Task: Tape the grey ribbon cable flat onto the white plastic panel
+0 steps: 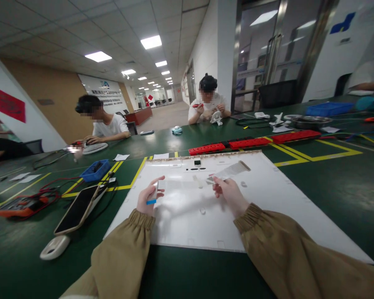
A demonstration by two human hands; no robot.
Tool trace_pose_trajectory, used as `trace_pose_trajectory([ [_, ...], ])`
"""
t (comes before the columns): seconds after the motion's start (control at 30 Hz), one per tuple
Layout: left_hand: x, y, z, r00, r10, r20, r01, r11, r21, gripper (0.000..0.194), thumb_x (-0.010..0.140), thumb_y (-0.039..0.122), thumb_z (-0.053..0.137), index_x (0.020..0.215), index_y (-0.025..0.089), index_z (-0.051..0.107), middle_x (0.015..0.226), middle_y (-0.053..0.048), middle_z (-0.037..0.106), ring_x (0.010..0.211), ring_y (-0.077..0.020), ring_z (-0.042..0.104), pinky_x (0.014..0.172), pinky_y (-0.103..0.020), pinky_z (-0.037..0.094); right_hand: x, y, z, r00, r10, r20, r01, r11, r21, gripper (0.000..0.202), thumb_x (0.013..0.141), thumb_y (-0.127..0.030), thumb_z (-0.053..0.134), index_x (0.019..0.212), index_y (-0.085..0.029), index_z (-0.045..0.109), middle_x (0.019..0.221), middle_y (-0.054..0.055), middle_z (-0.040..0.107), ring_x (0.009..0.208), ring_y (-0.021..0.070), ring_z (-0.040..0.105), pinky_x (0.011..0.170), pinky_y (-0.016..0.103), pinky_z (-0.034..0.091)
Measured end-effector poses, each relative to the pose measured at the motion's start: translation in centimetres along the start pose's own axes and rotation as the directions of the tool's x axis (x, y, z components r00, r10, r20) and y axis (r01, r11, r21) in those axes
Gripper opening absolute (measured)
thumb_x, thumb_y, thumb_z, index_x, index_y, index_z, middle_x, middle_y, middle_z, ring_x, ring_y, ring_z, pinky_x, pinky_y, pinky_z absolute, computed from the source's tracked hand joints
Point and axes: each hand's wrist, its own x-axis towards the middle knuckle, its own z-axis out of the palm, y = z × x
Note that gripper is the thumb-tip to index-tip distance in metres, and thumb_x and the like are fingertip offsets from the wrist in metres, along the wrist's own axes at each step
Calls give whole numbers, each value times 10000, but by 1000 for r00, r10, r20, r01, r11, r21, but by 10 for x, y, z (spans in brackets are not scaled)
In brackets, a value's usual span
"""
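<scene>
Above a large white panel (180,224), my left hand (148,197) grips one end of a flat white ribbon cable (232,169). A blue tab (151,202) shows at that end, below my fingers. My right hand (227,190) pinches the cable between thumb and fingers. Its brown-edged far end (244,165) sticks out to the upper right. Between my hands a pale, nearly see-through stretch of ribbon (177,184) spans the gap. Small black pieces (197,162) lie near the panel's far edge.
Left of the panel are a phone (77,209), a white oval object (55,247), an orange multimeter (21,206) with red leads and a blue tray (95,170). Red power strips (207,148) lie beyond the panel. Other people (104,118) work across the green table (187,274).
</scene>
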Motion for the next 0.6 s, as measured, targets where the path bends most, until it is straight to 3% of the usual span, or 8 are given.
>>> trace_pose_trajectory([
  [0.1,-3,3,0,999,-38,-25,36,997,-67,424,660,301,580,1019,108,696,913,-82,679,732,-149,584,604,-204,490,-4,-1,-4,997,-42,58,46,997,-69,381,716,-345,564,993,-84,582,515,-34,510,379,86,434,367,205,361],
  [0.27,-2,1,-7,984,-145,-103,119,966,-228,357,611,248,546,879,84,715,811,-87,688,667,-147,593,624,-235,520,-16,4,-7,977,-104,188,138,975,-176,382,800,-386,497,1039,-96,565,564,-30,522,392,75,433,393,202,354],
  [0.4,2,0,-15,968,-177,-180,113,943,-314,259,624,230,531,769,97,700,811,-84,683,608,-145,590,617,-281,529,-27,8,-4,950,-110,292,202,931,-305,357,847,-363,432,1041,-104,582,570,-23,515,407,92,451,407,218,364],
  [0.5,4,2,-13,950,-199,-240,98,922,-375,264,704,341,515,642,124,651,740,-77,665,530,-134,555,554,-290,512,-37,6,-3,889,-193,415,373,831,-413,313,871,-298,402,1031,-133,614,589,-5,551,466,120,515,473,242,412],
  [0.6,4,4,-8,937,-187,-295,70,929,-364,371,736,468,508,582,141,592,706,-68,644,501,-124,532,508,-275,484,-45,5,-3,789,-288,542,540,746,-390,295,847,-193,420,1059,-187,625,815,30,664,706,158,627,651,269,481],
])
